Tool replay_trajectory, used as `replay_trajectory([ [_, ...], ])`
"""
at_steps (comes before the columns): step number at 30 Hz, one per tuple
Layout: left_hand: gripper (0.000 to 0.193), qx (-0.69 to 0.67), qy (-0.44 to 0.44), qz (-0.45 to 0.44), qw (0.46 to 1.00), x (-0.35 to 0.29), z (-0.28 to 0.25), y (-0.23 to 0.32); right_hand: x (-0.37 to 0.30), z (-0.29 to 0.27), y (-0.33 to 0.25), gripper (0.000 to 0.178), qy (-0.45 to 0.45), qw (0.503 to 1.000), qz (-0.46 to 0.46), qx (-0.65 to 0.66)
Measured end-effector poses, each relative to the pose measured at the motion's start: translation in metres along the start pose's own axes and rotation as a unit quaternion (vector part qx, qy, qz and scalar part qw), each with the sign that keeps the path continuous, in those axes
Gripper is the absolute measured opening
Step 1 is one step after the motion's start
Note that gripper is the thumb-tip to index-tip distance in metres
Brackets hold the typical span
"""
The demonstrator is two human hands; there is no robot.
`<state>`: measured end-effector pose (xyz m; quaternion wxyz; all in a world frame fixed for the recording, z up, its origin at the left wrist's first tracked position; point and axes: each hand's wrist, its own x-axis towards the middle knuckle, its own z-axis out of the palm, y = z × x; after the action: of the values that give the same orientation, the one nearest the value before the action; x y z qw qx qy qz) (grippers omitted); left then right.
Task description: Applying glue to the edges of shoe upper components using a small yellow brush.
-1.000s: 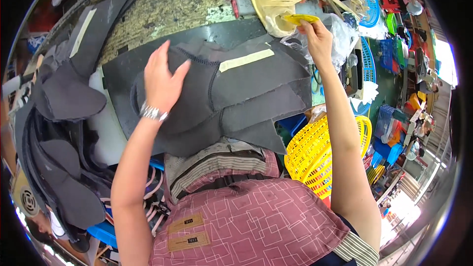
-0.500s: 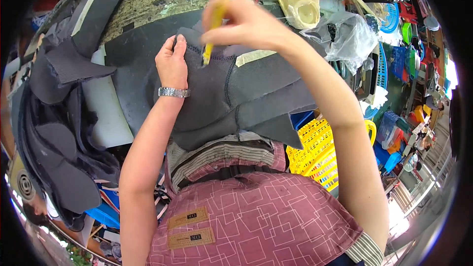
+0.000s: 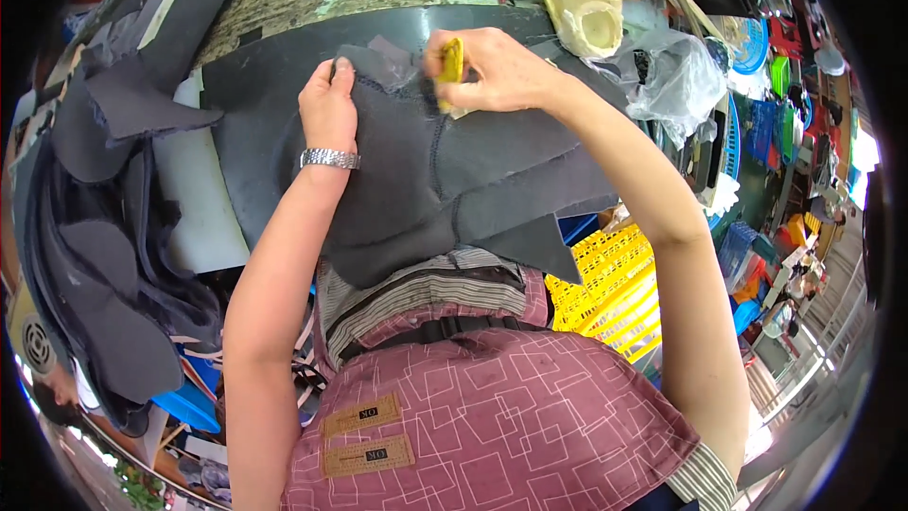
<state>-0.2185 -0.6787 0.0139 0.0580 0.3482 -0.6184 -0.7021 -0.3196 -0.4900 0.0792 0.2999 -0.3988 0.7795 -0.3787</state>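
Note:
A dark grey sewn fabric piece (image 3: 378, 180) with raised dark seams lies over the table edge and down toward my lap. My left hand (image 3: 329, 99), a metal watch at its wrist, pinches the upper left edge of this piece between thumb and fingers. Over its upper seam, my right hand (image 3: 487, 71) closes round a slim yellow-handled tool (image 3: 453, 61). The tip points down close to where two seams meet; blur hides its exact kind and whether it touches the fabric. A pale strip beneath the right hand is mostly covered.
Dark fabric pieces (image 3: 104, 274) are heaped at the left. A yellowish crusted container (image 3: 591, 24) and a clear plastic bag (image 3: 667, 85) stand at the far right of the table. A yellow basket (image 3: 610, 284) sits below the table edge, near my right arm.
My right hand has moved right and slightly down with the yellow-handled tool, from above the middle of the seam to the seam junction. The left hand keeps its hold.

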Motion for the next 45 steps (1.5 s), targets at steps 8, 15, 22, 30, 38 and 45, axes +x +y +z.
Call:
replay_trajectory([
  [8,0.048,0.410,-0.326,0.474,0.708,-0.077,0.008,0.030,-0.124,-0.039,-0.009,0.025,0.218,0.945,0.095,0.225],
  [15,0.019,0.367,-0.297,0.412,0.780,-0.080,0.037,-0.005,-0.138,0.045,-0.053,0.036,0.005,0.992,0.060,-0.115],
  [22,0.017,0.320,-0.144,0.248,0.903,-0.031,0.012,0.153,-0.120,0.083,-0.030,0.067,-0.048,0.923,0.323,-0.204],
  [30,0.030,0.646,0.074,0.571,0.501,0.071,-0.175,0.275,-0.140,0.037,-0.032,0.045,0.164,0.937,0.294,0.092],
  [38,0.063,0.582,-0.185,0.484,0.627,-0.023,-0.069,0.120,-0.149,-0.057,0.032,0.019,0.476,0.856,0.178,0.097],
  [45,0.068,0.479,-0.134,0.105,0.861,-0.011,0.035,0.038,-0.131,-0.062,0.080,0.020,0.527,0.820,0.221,0.021],
])
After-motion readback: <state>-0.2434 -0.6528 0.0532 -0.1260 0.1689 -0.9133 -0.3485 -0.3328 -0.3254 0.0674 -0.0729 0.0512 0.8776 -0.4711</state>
